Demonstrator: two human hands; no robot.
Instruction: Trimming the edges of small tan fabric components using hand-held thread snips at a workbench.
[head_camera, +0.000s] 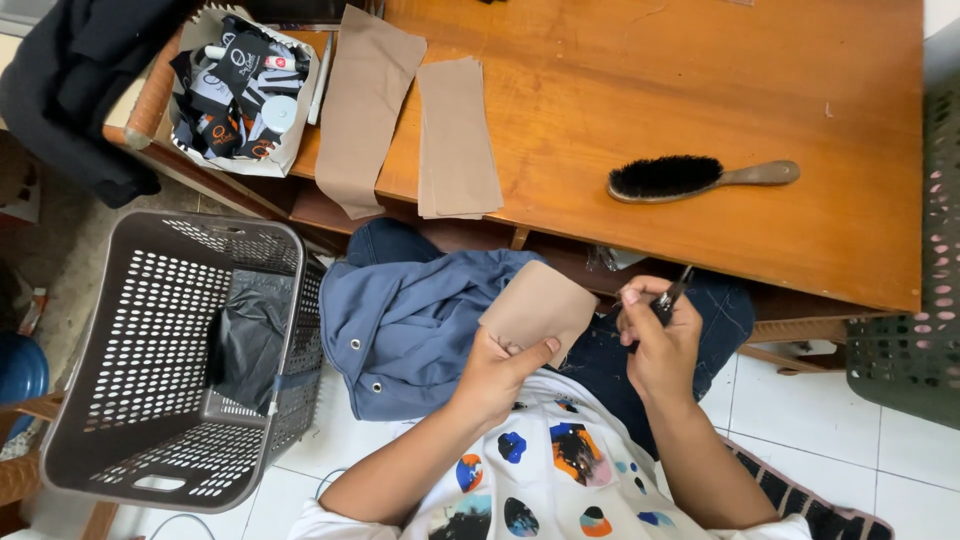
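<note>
Wooden table (640, 90) over white tiled floor (830, 420); brush (700, 177), tan strips (455, 135) on table; grey basket (150, 350) beside. Left hand (500, 370) pinches tan piece (535, 310) below table edge; right hand (660, 335) closed round small dark tool (670, 297).

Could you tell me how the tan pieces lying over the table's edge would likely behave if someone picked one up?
The tan pieces would probably flop: one already droops over the table edge, following it. They look thin and flat, so likely light for their size. Stacked loosely, the top one might slide off the others when pushed rather than roll or tip.
</note>
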